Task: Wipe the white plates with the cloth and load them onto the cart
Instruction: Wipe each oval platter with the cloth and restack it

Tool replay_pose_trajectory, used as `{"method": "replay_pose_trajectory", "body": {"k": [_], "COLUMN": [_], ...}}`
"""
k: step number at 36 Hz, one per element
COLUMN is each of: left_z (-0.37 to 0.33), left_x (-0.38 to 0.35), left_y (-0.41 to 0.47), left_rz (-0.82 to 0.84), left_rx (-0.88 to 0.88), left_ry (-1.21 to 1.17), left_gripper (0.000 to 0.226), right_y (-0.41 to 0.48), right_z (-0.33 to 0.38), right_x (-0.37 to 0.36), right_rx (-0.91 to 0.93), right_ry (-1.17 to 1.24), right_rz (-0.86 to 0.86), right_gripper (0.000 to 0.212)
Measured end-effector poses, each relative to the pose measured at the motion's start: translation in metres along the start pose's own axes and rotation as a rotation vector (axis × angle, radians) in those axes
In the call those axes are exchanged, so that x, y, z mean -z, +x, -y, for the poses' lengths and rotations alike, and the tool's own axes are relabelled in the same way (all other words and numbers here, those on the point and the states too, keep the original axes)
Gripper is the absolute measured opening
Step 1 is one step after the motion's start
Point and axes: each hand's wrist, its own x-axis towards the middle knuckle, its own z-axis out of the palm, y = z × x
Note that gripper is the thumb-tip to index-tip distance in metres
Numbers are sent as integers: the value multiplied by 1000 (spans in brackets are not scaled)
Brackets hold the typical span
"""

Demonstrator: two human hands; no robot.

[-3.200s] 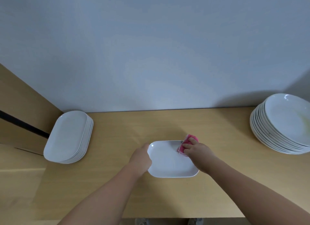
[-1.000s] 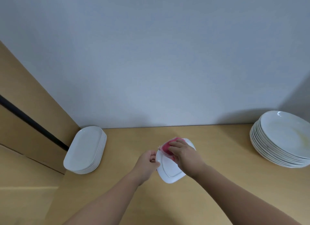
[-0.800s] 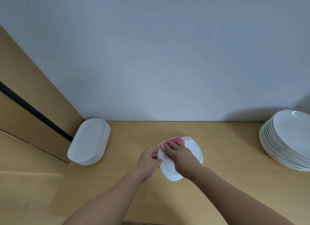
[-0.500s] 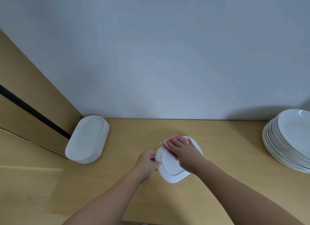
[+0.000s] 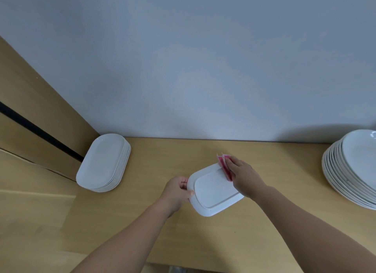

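Okay, left hand: pinching the plate's left rim, thumb on top.
Right hand: fingers laid flat, pressing the pink cloth onto the far right corner.
Plate: underside up, between my hands over the wooden counter; can't tell if it's resting or lifted a bit.
Left side: stack of oval plates by the wall.
Right side: stack of round plates, well apart.
Cart: not in view.
Risk: I've only got one rim pinched, so shoving hard on the opposite corner could twist it loose and bang it down.
Also: the cloth overhangs the edge and might slide off.
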Motion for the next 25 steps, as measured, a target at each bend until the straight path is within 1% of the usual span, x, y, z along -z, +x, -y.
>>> {"method": "replay_pose_trajectory", "body": {"k": [4, 8, 12, 15, 17, 20, 23, 25], "left_z": [4, 5, 3, 1, 0, -2, -4, -5], "left_x": [-2, -3, -4, -5, -5, -6, -9, -12], "left_y": [-1, -2, -4, -5, -7, -10, -11, -12], "left_rz": [1, -17, -29, -28, -33, -43, -48, -54], "left_rx": [7, 26, 28, 55, 74, 88, 90, 88], "left_ry": [-4, -22, -92, -169, -205, -249, -276, -280], "left_gripper": [19, 19, 21, 23, 24, 24, 22, 23], "right_y": [-16, -36, -59, -69, -71, -76, -85, -93], "right_z": [-5, -9, -2, 10, 19, 28, 41, 56], "right_x": [-4, -9, -19, -24, -26, -27, -28, -25], "right_rx": [-37, -114, -100, -125, -150, -150, -122, -78], "right_ry": [78, 103, 119, 134, 116, 22, -66, -81], "right_rz": [-47, -29, -51, -47, -23, 0, 0, -3], "right_gripper": [54, 54, 61, 64, 61, 59, 64, 69]}}
